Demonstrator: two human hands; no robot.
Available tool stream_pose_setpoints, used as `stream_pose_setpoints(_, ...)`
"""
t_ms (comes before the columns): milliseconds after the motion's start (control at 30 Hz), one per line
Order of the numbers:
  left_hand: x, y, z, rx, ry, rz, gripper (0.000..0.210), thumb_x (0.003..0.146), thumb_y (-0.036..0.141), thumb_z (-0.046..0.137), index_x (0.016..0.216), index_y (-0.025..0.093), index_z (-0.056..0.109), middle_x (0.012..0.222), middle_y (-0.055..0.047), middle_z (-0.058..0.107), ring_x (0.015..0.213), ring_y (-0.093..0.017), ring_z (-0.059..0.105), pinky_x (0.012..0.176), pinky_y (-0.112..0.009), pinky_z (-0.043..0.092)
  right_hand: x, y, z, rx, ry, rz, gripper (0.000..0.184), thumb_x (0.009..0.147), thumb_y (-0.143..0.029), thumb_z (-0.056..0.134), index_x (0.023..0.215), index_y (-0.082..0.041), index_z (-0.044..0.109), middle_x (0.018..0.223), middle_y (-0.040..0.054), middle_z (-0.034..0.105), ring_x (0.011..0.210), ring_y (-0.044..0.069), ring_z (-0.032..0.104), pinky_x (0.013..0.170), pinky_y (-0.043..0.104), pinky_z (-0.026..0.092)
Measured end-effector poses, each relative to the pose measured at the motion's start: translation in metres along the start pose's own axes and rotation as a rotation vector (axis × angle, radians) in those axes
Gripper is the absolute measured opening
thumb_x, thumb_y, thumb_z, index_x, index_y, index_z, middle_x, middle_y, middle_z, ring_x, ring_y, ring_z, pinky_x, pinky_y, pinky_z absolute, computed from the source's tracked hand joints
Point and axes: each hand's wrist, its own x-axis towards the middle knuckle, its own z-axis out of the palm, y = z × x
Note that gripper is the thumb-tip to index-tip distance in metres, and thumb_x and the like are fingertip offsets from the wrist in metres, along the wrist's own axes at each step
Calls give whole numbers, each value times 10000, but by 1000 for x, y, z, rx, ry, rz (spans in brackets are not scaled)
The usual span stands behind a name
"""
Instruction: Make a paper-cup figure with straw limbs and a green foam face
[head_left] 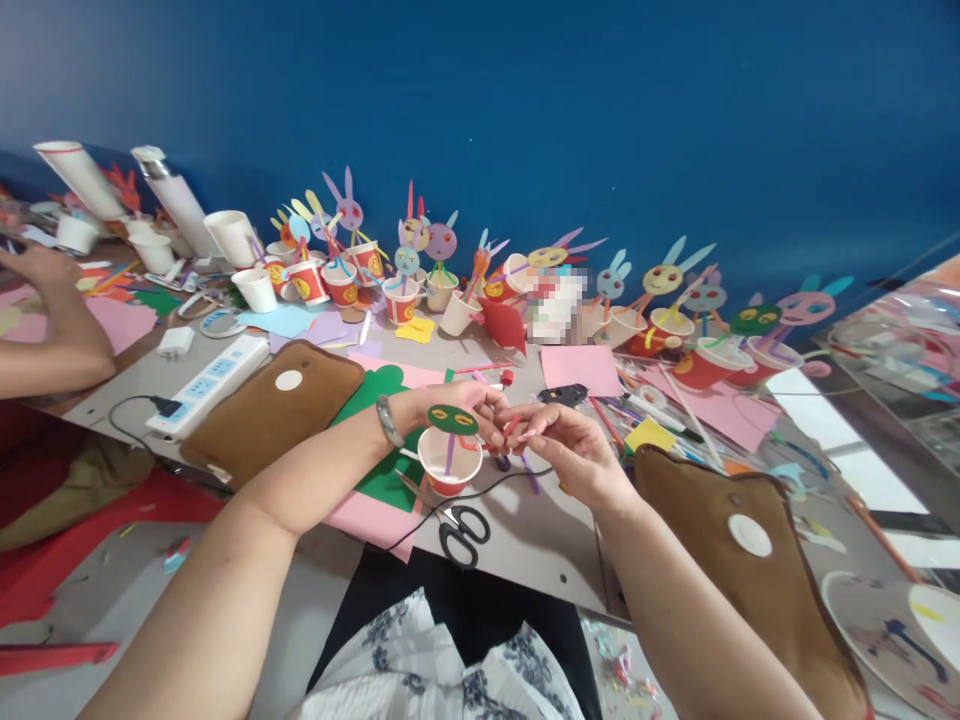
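Note:
My left hand (459,402) and my right hand (564,440) meet over the table, fingertips together on a small pink strip (511,427). Just below my left hand stands a red-and-white paper cup (450,462) with a purple stick in it and a green paper face (453,419) with yellow eyes on top. A bracelet circles my left wrist. Black scissors (464,532) lie near the table's front edge, beside a thin black cable. Green paper (384,478) and pink paper (369,519) lie under the cup.
Many paper-cup rabbits (341,262) stand in a row along the blue wall. A brown felt pouch (274,408) lies left, another (742,545) right. A white power strip (210,380) and a glue gun (562,394) rest on the table. Another person's arm (52,330) is at the left.

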Motion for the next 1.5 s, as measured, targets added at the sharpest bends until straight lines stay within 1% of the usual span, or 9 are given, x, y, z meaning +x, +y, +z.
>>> stream_pose_setpoints(100, 1, -1, -3, 7, 6, 16, 410, 613, 327, 915, 827, 131, 626, 773, -55, 722, 717, -143, 692, 710, -284, 522, 1, -4, -4, -110, 76, -52, 190, 836, -393, 757, 805, -227, 668, 1082, 82, 721, 859, 195, 680, 730, 350, 577)
stream_pose_setpoints(200, 4, -4, -7, 50, 27, 27, 390, 590, 307, 925, 798, 113, 657, 739, -51, 715, 695, -131, 675, 695, -267, 513, 2, -9, -5, -214, 142, -91, 210, 836, -408, 756, 777, -224, 676, 950, 67, 709, 864, 186, 655, 709, 307, 546)
stream_pose_setpoints(300, 6, -7, -8, 83, 61, 40, 347, 612, 298, 910, 802, 110, 690, 752, -53, 715, 686, -124, 666, 683, -261, 507, 3, -10, -4, -250, 130, -63, 207, 853, -408, 739, 791, -220, 679, 863, 46, 689, 767, 157, 631, 662, 286, 518)
stream_pose_setpoints(467, 3, -7, -3, 90, 41, 29, 354, 639, 345, 897, 815, 109, 701, 738, -59, 715, 669, -128, 656, 656, -260, 498, 3, -5, -1, -255, 148, -21, 235, 838, -429, 748, 798, -211, 669, 829, 36, 695, 698, 142, 614, 622, 273, 490)
stream_pose_setpoints(633, -2, -6, 3, 85, 40, 32, 360, 666, 380, 879, 837, 111, 711, 736, -71, 719, 710, -147, 664, 672, -270, 502, 3, -3, -2, -303, 197, 9, 271, 825, -447, 752, 767, -201, 652, 763, 27, 684, 662, 136, 592, 621, 274, 474)
stream_pose_setpoints(800, -1, -11, 3, 62, 59, 54, 336, 689, 368, 867, 847, 116, 711, 770, -74, 725, 751, -151, 673, 708, -279, 504, 4, -1, -3, -307, 204, 50, 285, 805, -454, 760, 747, -198, 648, 749, 37, 694, 694, 150, 616, 640, 274, 480)
stream_pose_setpoints(1033, -1, -9, 2, 74, 61, 69, 292, 709, 338, 857, 819, 108, 714, 783, -70, 717, 726, -130, 655, 714, -280, 506, 5, -2, -3, -295, 224, 58, 291, 780, -428, 781, 699, -200, 620, 669, 14, 657, 614, 131, 580, 575, 262, 459)
stream_pose_setpoints(1233, -3, -5, 6, 78, 67, 55, 291, 730, 358, 838, 799, 105, 712, 756, -58, 694, 709, -118, 631, 675, -257, 480, 3, -7, -7, -299, 234, -4, 295, 723, -400, 837, 692, -202, 621, 736, 34, 696, 664, 148, 628, 592, 274, 494)
stream_pose_setpoints(1500, -4, -2, 11, 105, 78, 49, 320, 739, 386, 830, 774, 100, 691, 724, -47, 667, 679, -113, 602, 664, -266, 460, -1, -8, -16, -420, 195, -26, 256, 777, -418, 793, 782, -207, 649, 778, 36, 692, 692, 159, 639, 632, 301, 532)
